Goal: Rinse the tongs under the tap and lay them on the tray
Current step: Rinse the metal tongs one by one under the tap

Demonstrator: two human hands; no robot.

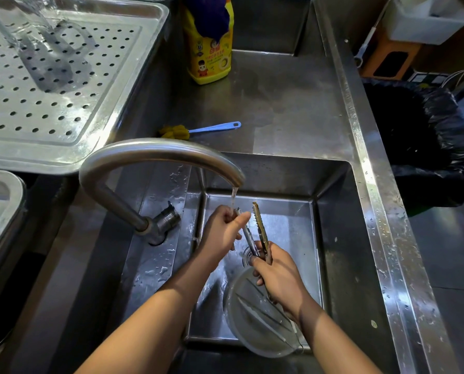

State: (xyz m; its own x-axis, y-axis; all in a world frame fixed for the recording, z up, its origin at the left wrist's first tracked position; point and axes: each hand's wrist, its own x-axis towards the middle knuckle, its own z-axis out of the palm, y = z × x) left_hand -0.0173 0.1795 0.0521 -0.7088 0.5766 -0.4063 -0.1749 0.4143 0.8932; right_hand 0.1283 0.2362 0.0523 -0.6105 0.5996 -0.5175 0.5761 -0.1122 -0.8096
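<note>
Metal tongs (260,228) with serrated jaws stand tips-up over the steel sink (333,238). My right hand (279,276) grips their handle end. My left hand (222,230) pinches the left arm of the tongs near its tip, right under a thin stream of water falling from the curved tap (155,155). The right arm of the tongs stands free beside the stream. The perforated metal tray (71,147) lies at the upper left on the counter, with a clear glass item resting at its far end.
A clear round bowl (255,319) with several utensils sits in the sink below my right hand. A yellow detergent bottle (212,49) and a blue-handled brush (198,129) are on the counter behind the sink. A bin with a black bag (425,141) stands at right.
</note>
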